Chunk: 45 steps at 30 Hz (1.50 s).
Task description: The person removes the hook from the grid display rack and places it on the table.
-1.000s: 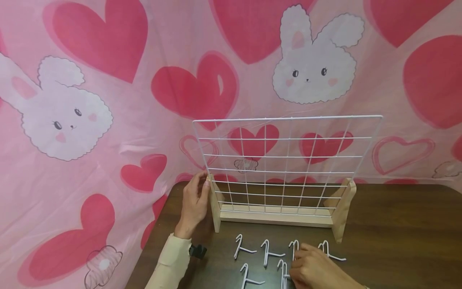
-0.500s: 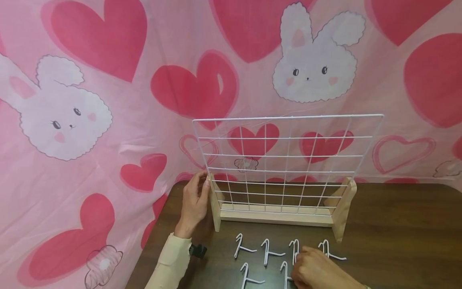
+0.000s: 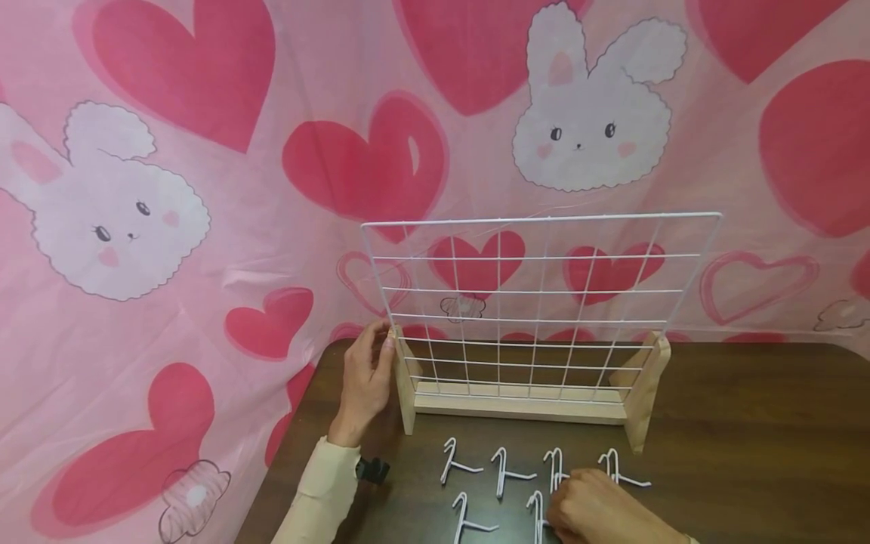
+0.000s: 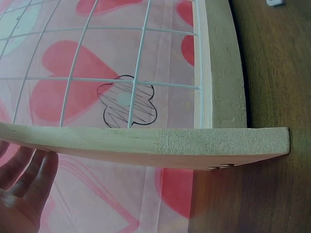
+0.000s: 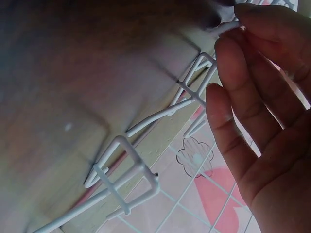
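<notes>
A white wire grid panel stands upright in a pale wooden stand on the table. Beside the stand's left side piece is my left hand, its fingers touching the outer face near the top. Several white metal hooks lie in front of the stand, among them one at the back left and one at the front left. My right hand pinches the prong of a white hook in the front row between thumb and index finger; the hand hides part of it.
The dark wooden table extends to the right of the stand. A pink cloth with hearts and rabbits hangs behind and to the left. More hooks lie in a row between stand and right hand.
The hook at my right hand has turned slightly on the table, and the hand has shifted a little downward. My left hand stays at the stand's side.
</notes>
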Available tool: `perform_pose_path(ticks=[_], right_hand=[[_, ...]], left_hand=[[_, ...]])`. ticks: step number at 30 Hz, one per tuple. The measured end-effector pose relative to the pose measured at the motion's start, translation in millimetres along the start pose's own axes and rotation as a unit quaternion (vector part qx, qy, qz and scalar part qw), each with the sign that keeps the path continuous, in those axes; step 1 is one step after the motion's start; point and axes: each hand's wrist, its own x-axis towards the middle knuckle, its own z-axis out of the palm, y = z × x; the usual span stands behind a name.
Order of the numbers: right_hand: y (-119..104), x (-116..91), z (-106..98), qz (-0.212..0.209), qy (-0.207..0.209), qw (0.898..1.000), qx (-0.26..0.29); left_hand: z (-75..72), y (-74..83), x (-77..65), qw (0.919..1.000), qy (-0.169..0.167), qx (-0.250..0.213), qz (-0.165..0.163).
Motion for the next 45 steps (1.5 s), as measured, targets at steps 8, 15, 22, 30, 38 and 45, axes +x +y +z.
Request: perform_pose_path(ticks=[8,15,22,30,38,45], right_hand=[[-1,4,-1,0.017,-0.014,1.0,0.016],[0,3,1,-0.009,0.024,1.0,-0.014],[1,2,-3,-0.002,0.01,1.0,0.001],[-1,1,-15,0.019,0.035,0.999,0.017],[1,0,-24,0.048,0.12,0.991,-0.037],[6,-2,-27,0.047,0.152,0.987,-0.031]], left_hand=[[-0.4,0.2,2.3,1.0,-0.004,0.0,-0.003],[-0.7,-0.2,2.5,1.0,-0.006,-0.003,-0.001],[0.2,1.3,3.2,0.9999,-0.009,-0.002,-0.005],[0.3,2.0,3.4,0.9999,-0.011,-0.001,0.0],[-4.8,0.8,0.1,0.9999,0.006,0.009,-0.003],[-7.5,3.3,-0.1,0.9996,0.017,0.018,-0.012]])
